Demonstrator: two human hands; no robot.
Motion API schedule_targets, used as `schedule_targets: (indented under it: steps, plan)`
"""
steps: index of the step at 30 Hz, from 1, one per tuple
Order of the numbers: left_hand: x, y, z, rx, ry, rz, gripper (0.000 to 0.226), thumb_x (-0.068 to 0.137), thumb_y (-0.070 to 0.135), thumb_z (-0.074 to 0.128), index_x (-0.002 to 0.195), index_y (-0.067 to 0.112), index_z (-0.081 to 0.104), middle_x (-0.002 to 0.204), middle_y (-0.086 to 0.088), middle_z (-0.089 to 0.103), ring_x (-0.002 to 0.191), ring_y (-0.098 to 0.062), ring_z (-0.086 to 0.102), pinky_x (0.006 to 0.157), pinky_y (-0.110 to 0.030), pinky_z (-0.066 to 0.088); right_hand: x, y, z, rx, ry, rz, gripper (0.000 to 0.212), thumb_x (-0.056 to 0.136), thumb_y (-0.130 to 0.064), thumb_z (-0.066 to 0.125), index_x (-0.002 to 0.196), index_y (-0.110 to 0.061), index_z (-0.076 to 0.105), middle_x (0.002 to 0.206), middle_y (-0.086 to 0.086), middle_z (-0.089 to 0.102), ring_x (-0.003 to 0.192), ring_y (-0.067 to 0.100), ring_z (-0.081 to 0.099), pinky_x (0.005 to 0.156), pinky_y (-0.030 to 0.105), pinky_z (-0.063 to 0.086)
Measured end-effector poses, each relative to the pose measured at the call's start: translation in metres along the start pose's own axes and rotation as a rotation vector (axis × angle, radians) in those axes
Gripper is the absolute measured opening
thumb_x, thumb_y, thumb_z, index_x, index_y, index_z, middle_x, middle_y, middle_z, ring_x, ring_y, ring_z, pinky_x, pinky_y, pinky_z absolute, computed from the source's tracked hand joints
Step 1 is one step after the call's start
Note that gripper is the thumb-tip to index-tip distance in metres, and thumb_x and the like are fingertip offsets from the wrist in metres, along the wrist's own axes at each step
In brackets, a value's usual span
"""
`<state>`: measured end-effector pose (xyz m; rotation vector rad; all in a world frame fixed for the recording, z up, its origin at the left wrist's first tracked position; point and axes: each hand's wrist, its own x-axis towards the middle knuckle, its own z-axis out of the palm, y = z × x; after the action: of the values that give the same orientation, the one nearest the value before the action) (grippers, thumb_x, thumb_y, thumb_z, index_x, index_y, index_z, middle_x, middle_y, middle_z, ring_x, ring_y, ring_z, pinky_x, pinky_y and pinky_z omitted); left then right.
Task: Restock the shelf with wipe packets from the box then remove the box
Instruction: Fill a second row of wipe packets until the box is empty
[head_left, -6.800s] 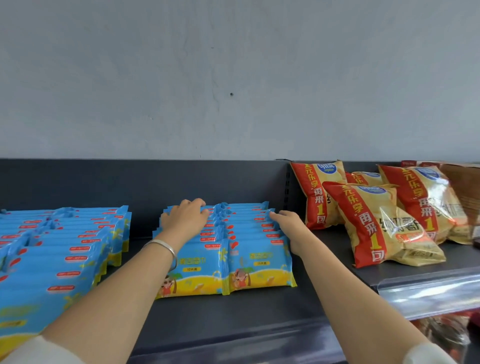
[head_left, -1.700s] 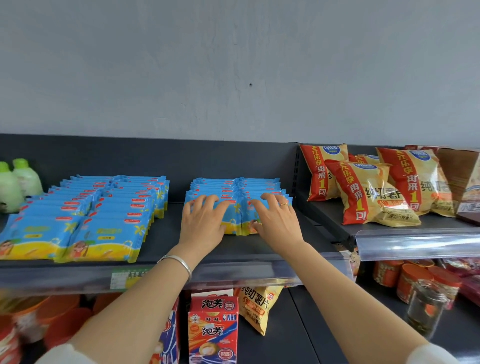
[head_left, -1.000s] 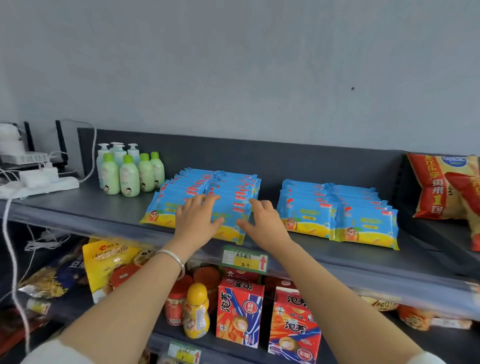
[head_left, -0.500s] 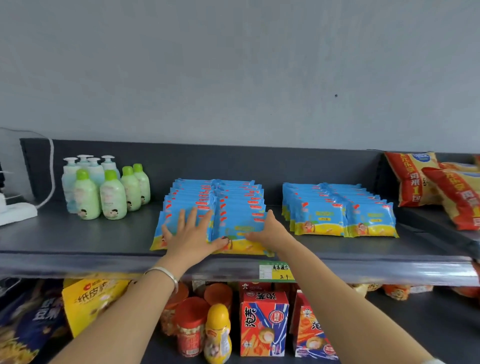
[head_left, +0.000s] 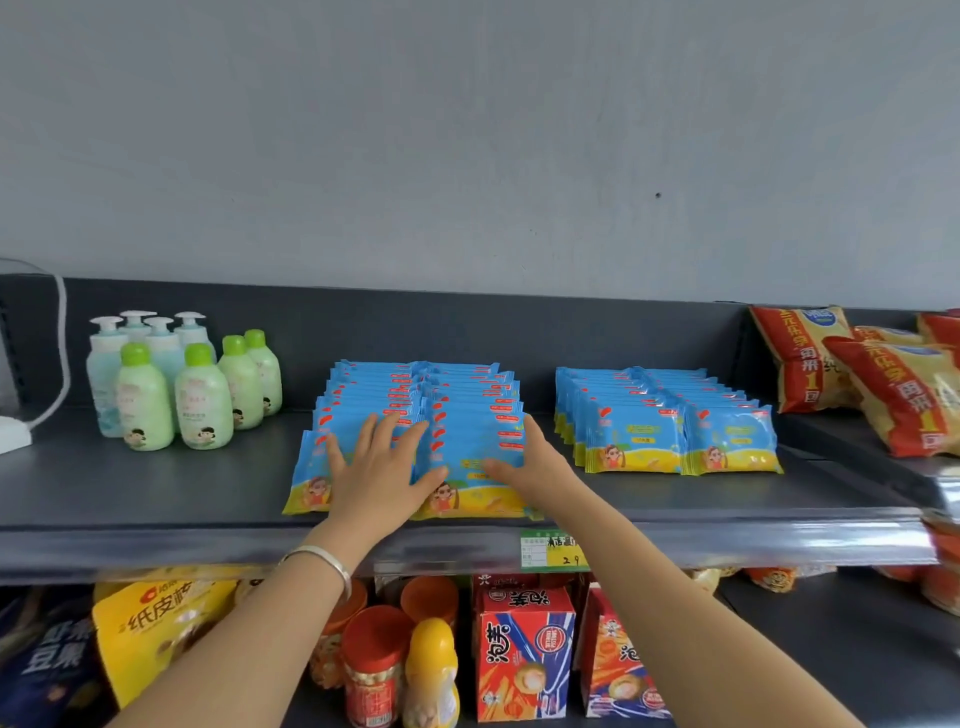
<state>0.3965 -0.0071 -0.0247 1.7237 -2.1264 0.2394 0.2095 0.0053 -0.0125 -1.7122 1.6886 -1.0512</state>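
Top tier, dark grey metal shelf (head_left: 156, 493): two blocks of blue-and-yellow plastic wipe packets, each overlapped in a double row. The left block (head_left: 467, 410) has its front packets close to the shelf lip. The right block (head_left: 665, 431) stands apart and further back. The box is not in view.

Hands: left hand (head_left: 382, 467) has fingers spread, palm flat on the left row's front packets. The right hand (head_left: 535, 462) has fingers straight along that block's right edge and thumb across the front packet, pressing, not pinching.

Judgement: squaring up the left block.

Risks: the film looks slick, so an uneven push could fan or skew the overlapped rows. A forward drag could tip the front pair over the lip.
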Motion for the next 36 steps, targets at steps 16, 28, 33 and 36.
schedule_targets:
  steps: [16, 28, 33, 36]
  plan:
    - [0.066, 0.044, -0.005, -0.032, -0.022, -0.036, 0.049, 0.099, 0.048, 0.027, 0.145, 0.03, 0.028, 0.153, 0.009, 0.026, 0.144, -0.013, 0.014, 0.116, -0.052, 0.003, 0.06, 0.02, -0.04, 0.134, -0.009, 0.097, 0.059, 0.102, -0.031, 0.039, 0.152, -0.012, 0.013, 0.157, 0.005, 0.022, 0.142, 0.023, 0.026, 0.111, 0.037, 0.029]
    - [0.131, 0.044, -0.001, -0.04, -0.081, 0.036, 0.037, 0.101, 0.037, 0.032, 0.132, 0.029, 0.05, 0.141, 0.007, 0.046, 0.131, -0.019, 0.038, 0.104, -0.038, 0.029, 0.121, 0.019, -0.038, 0.095, 0.119, 0.083, 0.047, 0.101, -0.012, 0.038, 0.147, -0.013, 0.03, 0.144, 0.009, 0.043, 0.125, 0.022, 0.046, 0.091, 0.028, 0.043]
    - [0.157, 0.04, 0.004, -0.049, -0.107, 0.071, 0.026, 0.097, 0.032, 0.036, 0.094, 0.029, 0.062, 0.112, 0.006, 0.061, 0.105, -0.019, 0.054, 0.074, -0.031, 0.035, 0.142, 0.019, -0.032, 0.02, 0.113, 0.12, 0.037, 0.098, -0.01, 0.043, 0.135, -0.01, 0.047, 0.129, 0.01, 0.054, 0.112, 0.022, 0.056, 0.089, 0.033, 0.05]
    - [0.165, 0.036, 0.008, -0.087, -0.119, 0.093, 0.028, 0.096, 0.029, 0.037, 0.081, 0.02, 0.059, 0.102, 0.001, 0.06, 0.09, -0.017, 0.055, 0.061, -0.028, 0.033, 0.149, 0.024, -0.027, -0.017, 0.123, 0.131, 0.025, 0.096, -0.012, 0.05, 0.12, -0.01, 0.059, 0.115, 0.009, 0.062, 0.101, 0.022, 0.06, 0.086, 0.036, 0.054]
